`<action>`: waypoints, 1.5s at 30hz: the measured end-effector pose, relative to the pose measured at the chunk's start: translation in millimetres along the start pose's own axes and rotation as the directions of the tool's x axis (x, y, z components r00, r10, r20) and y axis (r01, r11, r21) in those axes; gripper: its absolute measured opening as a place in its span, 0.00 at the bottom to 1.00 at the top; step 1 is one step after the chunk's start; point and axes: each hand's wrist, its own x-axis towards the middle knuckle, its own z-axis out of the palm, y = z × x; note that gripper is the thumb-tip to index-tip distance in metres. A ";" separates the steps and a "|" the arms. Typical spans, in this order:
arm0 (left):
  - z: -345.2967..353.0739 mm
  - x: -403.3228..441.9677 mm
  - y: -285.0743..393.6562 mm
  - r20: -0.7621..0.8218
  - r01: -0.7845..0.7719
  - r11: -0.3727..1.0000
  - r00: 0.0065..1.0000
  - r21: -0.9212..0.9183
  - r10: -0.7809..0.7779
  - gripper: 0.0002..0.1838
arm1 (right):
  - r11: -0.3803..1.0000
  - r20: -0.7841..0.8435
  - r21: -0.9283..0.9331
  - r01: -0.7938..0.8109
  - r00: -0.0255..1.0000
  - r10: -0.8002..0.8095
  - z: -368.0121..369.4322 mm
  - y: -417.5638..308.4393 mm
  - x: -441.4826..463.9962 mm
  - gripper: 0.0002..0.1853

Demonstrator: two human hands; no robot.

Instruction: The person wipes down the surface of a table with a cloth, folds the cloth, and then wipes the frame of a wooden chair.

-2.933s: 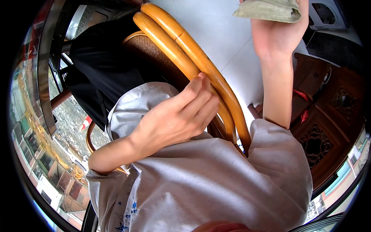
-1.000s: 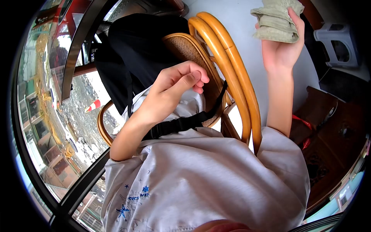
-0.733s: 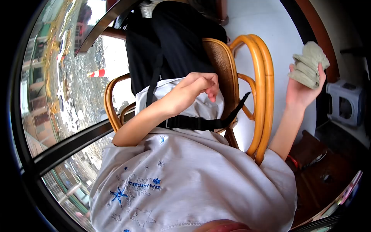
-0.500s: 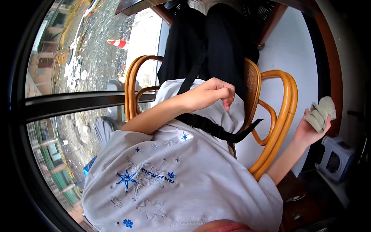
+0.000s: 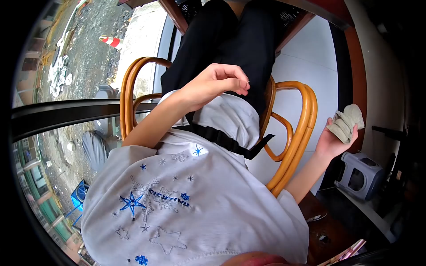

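My left hand (image 5: 222,82) is held over my lap, with the thumb and fingers pinched together. A tiny pale glint shows at the fingertips; whatever they hold, if anything, is too small to name. Out to the right, my right hand (image 5: 330,141) is closed around a folded, crumpled grey-green cloth (image 5: 345,124). The cloth sticks up beyond my fingers, beside the arm of the chair. Beneath my left hand are my black trousers (image 5: 213,46) and my white shirt (image 5: 213,195) with blue stars, crossed by a black buckled strap (image 5: 217,136).
A rattan chair (image 5: 306,119) surrounds me, its arms on both sides. At right stands a grey plastic step stool (image 5: 361,176), near a dark wooden surface (image 5: 317,237). To the left is a window frame (image 5: 66,113), with gravel and a striped traffic cone (image 5: 111,42) outside.
The whole view has shifted, so my body and the chair appear further left. My left hand is slightly higher in view and still pinched. My right hand keeps hold of the cloth.
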 end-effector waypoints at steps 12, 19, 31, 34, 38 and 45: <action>9.2 73.0 -11.1 0.195 0.192 0.978 0.965 -0.080 -0.174 0.08 | 0.803 -0.025 -0.595 -0.043 0.999 0.035 20.3 -13.9 9.5 0.30; 30.7 120.5 -8.6 0.394 0.187 0.974 0.892 0.129 -0.223 0.11 | 0.175 0.215 -0.971 0.161 0.908 0.361 2.5 -117.3 -51.8 0.28; 137.2 240.3 -61.1 0.750 -0.572 0.621 0.660 0.535 -0.039 0.13 | -0.154 0.025 -0.986 0.057 0.980 0.200 -35.6 -217.7 -260.1 0.31; 168.4 252.2 -77.3 0.713 -0.668 0.256 0.624 0.699 -0.318 0.16 | 0.030 -0.173 -0.984 -0.176 0.980 0.102 -47.0 -182.9 -292.6 0.30; 179.4 244.1 -78.8 0.602 -0.502 0.332 0.676 0.798 -0.425 0.17 | 0.123 -0.025 -0.990 -0.065 0.954 0.299 -51.8 -120.7 -281.2 0.30; 153.0 259.4 -79.9 0.541 -0.406 0.421 0.795 0.811 -0.275 0.17 | -0.080 0.457 -0.867 0.492 0.849 0.266 -21.3 -39.6 -142.1 0.26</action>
